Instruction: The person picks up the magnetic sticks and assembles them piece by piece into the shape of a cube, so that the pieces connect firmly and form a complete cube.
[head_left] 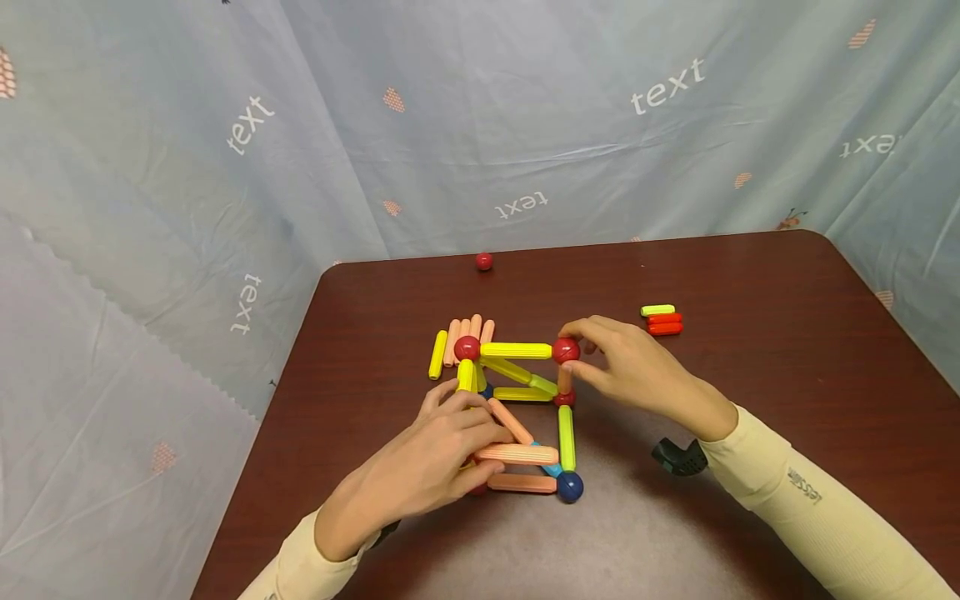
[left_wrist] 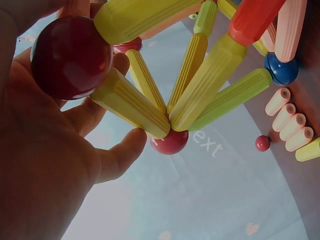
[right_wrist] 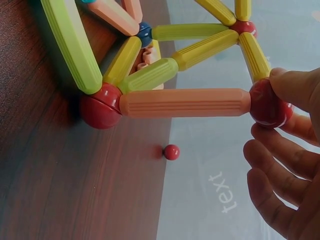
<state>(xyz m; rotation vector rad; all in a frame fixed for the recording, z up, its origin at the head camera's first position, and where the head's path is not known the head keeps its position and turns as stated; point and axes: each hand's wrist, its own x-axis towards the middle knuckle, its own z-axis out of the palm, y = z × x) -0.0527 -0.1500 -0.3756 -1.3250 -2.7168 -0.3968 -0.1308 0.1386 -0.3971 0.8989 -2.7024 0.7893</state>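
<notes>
A frame of magnetic sticks and balls stands on the table before me. My right hand point(head_left: 630, 367) pinches the red ball point(right_wrist: 270, 103) at its upper right corner between thumb and fingers. From that ball a yellow stick point(head_left: 517, 351) runs left to another red ball point(head_left: 467, 348), and a salmon stick point(right_wrist: 185, 102) leads down to a lower red ball point(right_wrist: 101, 106). My left hand point(head_left: 427, 450) grips the near upper corner, its fingers round a red ball point(left_wrist: 72, 57) that the head view hides. Out from under this hand sticks a salmon stick point(head_left: 517, 454), above the near base edge. A blue ball point(head_left: 570, 486) marks the near right base corner.
Behind the frame lie several loose salmon sticks point(head_left: 452, 342) beside a yellow stick point(head_left: 437, 355). A lone red ball point(head_left: 484, 262) rests near the back edge. Farther right are a yellow-green stick point(head_left: 657, 310) and two red sticks point(head_left: 665, 329). A pale curtain point(head_left: 525, 125) hangs behind the table.
</notes>
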